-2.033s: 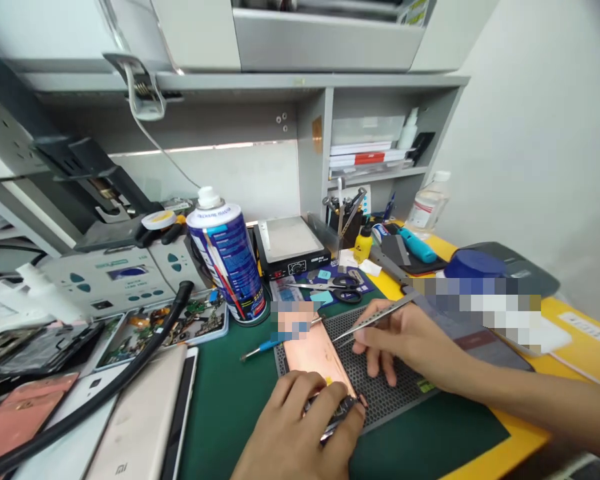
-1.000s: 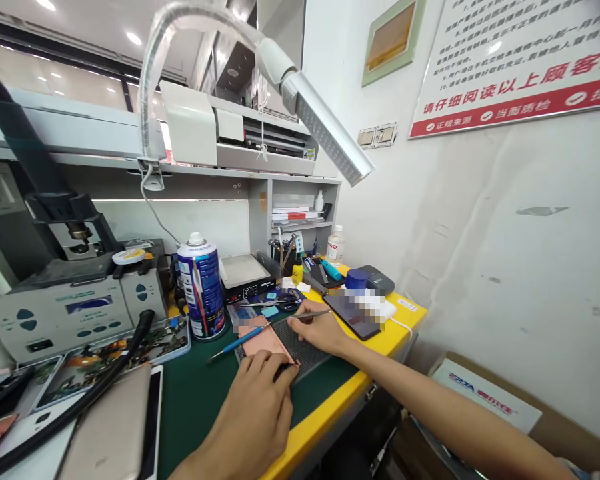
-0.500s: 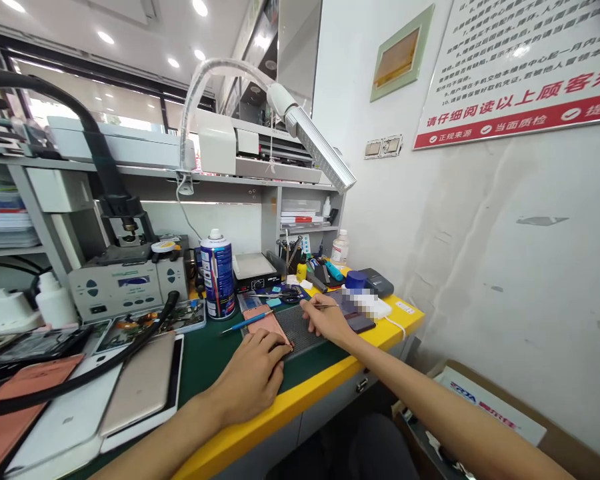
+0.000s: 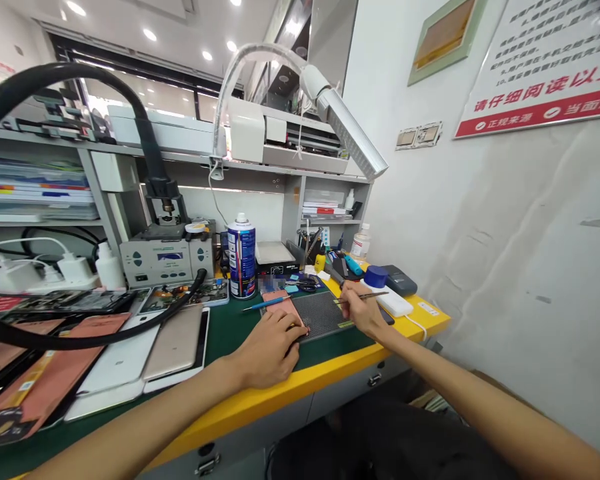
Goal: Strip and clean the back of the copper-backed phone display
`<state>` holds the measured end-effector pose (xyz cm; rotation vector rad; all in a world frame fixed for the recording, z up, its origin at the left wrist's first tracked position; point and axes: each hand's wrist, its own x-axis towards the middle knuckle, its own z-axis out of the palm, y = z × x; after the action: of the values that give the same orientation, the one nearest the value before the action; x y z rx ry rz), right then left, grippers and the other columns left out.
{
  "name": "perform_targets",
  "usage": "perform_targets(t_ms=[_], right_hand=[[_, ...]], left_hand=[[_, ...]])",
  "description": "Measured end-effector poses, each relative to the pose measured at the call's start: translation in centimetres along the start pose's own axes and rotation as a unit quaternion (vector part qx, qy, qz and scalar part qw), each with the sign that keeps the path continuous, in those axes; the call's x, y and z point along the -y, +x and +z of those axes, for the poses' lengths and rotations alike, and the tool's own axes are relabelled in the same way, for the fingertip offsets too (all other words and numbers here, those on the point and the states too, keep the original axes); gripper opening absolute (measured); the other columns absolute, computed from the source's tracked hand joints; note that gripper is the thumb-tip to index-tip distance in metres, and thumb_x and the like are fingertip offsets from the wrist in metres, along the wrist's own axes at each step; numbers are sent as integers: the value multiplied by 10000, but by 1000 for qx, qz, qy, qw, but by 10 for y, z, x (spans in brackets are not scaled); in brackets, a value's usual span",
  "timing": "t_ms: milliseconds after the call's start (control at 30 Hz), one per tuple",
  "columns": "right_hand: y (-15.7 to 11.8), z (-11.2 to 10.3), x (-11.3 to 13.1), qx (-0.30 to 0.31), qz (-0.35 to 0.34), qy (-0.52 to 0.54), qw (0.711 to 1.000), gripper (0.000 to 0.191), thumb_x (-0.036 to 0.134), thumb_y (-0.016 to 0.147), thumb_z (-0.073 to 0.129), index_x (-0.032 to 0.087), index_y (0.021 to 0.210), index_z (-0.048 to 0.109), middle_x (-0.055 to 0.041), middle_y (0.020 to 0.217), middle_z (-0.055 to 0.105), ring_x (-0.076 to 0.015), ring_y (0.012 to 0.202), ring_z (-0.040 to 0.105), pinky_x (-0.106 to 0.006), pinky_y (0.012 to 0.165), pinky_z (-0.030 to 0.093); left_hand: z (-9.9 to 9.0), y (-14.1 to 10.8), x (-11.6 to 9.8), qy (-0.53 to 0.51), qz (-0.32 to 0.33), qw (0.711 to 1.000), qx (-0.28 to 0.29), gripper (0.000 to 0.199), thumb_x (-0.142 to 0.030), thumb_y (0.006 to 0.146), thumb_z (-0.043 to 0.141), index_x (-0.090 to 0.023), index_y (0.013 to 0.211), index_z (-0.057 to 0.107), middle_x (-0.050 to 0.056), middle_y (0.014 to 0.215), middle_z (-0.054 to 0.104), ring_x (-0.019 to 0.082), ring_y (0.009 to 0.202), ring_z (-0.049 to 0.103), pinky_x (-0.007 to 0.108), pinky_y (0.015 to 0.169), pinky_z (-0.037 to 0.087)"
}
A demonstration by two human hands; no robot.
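Observation:
My left hand point(image 4: 275, 343) rests on the lower end of a pink phone housing point(image 4: 287, 305), its bent fingers gripping the near edge and hiding part of it. The housing lies on a dark perforated mat point(image 4: 320, 313). A blue pen-like tool point(image 4: 266, 304) lies across the housing's far end. Over the mat's right side, my right hand point(image 4: 363, 312) is closed on slim dark tweezers point(image 4: 375, 295), held nearly level. Their tip points left, apart from the housing.
A blue spray can point(image 4: 241, 260) stands behind the mat, beside a small heating plate point(image 4: 275, 253). Phones point(image 4: 177, 343) and pink housings point(image 4: 75, 353) lie at left under a black hose point(image 4: 145, 327). A white power strip point(image 4: 393, 301) sits at right. A lamp point(image 4: 353, 130) hangs overhead.
The view has turned left. My right hand has moved right, away from the housing, with the tweezers still in it. My left hand stays on the housing.

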<state>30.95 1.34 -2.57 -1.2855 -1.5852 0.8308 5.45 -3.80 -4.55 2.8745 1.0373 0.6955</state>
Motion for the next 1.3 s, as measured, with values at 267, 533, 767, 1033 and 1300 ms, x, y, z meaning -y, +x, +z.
perform_targets(t_ms=[267, 533, 767, 1033, 1300], right_hand=[[-2, -3, 1, 35, -33, 78, 996, 295, 376, 1000, 628, 161, 1202, 639, -68, 1132, 680, -188, 902, 687, -368, 770, 600], [-19, 27, -8, 42, 2, 199, 979, 326, 495, 941, 629, 171, 969, 657, -38, 771, 697, -153, 563, 642, -260, 458, 502], [-25, 29, -13, -1, 31, 216, 976, 242, 358, 881, 645, 145, 909, 758, -63, 739, 689, -143, 561, 604, -234, 427, 417], [-35, 27, -16, -12, 24, 207, 978, 59, 244, 805, 618, 189, 809, 642, 17, 625, 605, -108, 509, 526, -209, 432, 343], [-48, 28, -9, -29, -62, 68, 995, 182, 233, 928, 567, 208, 879, 741, -18, 757, 597, -140, 638, 539, -262, 563, 394]], left_hand=[[-3, 8, 10, 0, 22, 1000, 16, 371, -286, 952, 511, -241, 1279, 680, 80, 1134, 648, 260, 1102, 556, 426, 1024, 424], [-4, 9, 10, -18, 8, 999, 41, 356, -264, 982, 454, -226, 1271, 657, 92, 1150, 625, 273, 1071, 516, 468, 977, 413], [1, 7, 12, -54, -20, 998, 29, 347, -244, 996, 462, -268, 1303, 623, 63, 1208, 622, 260, 1084, 511, 451, 954, 428], [9, 10, 11, -43, -30, 998, -32, 372, -221, 958, 526, -338, 1287, 657, 6, 1169, 680, 233, 1037, 567, 393, 924, 459], [13, 11, 17, 27, 5, 998, -56, 356, -178, 932, 519, -291, 1233, 673, -3, 1182, 707, 223, 1051, 589, 359, 946, 448]])
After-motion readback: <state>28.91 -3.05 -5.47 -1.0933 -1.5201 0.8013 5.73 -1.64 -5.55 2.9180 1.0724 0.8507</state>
